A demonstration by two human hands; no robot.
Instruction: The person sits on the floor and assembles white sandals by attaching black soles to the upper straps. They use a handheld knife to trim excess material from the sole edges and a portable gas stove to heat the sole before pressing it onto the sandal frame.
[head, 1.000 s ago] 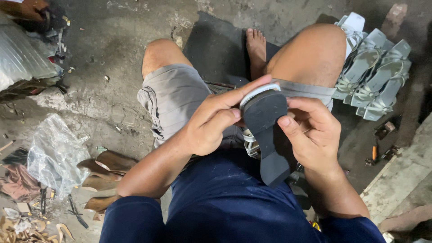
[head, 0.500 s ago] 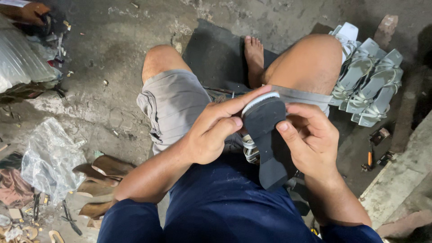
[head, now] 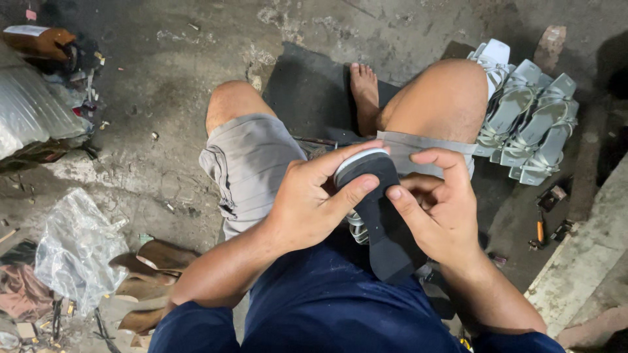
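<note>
Dark sandal sole (head: 383, 222), underside up, pale-edged

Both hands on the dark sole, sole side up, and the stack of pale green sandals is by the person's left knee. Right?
Wrong on one point: the head view shows the pale green sandals by the right knee. The rest holds: left hand and right hand both grip the dark sole, sole side up.

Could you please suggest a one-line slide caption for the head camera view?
Seated person's left hand and right hand press a dark sandal sole; pale strappy sandals lie stacked nearby.
</note>
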